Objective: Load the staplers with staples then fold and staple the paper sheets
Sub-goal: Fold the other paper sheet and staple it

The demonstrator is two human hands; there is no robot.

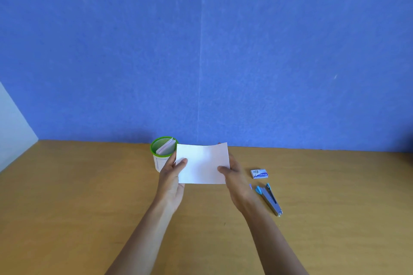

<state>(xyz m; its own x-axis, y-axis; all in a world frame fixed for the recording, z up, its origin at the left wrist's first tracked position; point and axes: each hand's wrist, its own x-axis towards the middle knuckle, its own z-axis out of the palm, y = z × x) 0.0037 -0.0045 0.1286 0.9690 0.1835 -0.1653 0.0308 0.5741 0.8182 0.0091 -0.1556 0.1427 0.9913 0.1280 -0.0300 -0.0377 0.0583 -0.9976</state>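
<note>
Left thumb [182,161] lies flat on the near face of the paper sheet [203,163], close to its left edge. The other left fingers are behind the sheet, so I read a pinch, though I cannot tell how they are spread. Right thumb [223,169] does the same at the right edge, lower down, with the remaining fingers hidden behind the paper.

Left hand [172,182] grips the sheet's lower left part. Right hand [235,182] grips the lower right part. Both forearms come in from the near edge of the view.

The sheet is white and wider than tall. It is lifted off the table [89,196], tilted toward me, with the top edge slightly bowed. No crease is visible on it.

Just left of the sheet and partly behind the left hand is a green-rimmed mesh pot [152,148], standing upright on the table. Folded sheets [166,148] lean inside it.

To the right of the right hand, apart from it:
- The staple box [259,173] lies flat on the table, blue and white.
- The stapler [269,198] sits nearer than the box, metal with blue tips. Its two arms are spread in a narrow V with the hinge at the near end.
- A small purple scrap [250,186] lies between the right wrist and the stapler. It is too small to identify.

A blue wall [201,51] rises at the far edge of the table.
</note>
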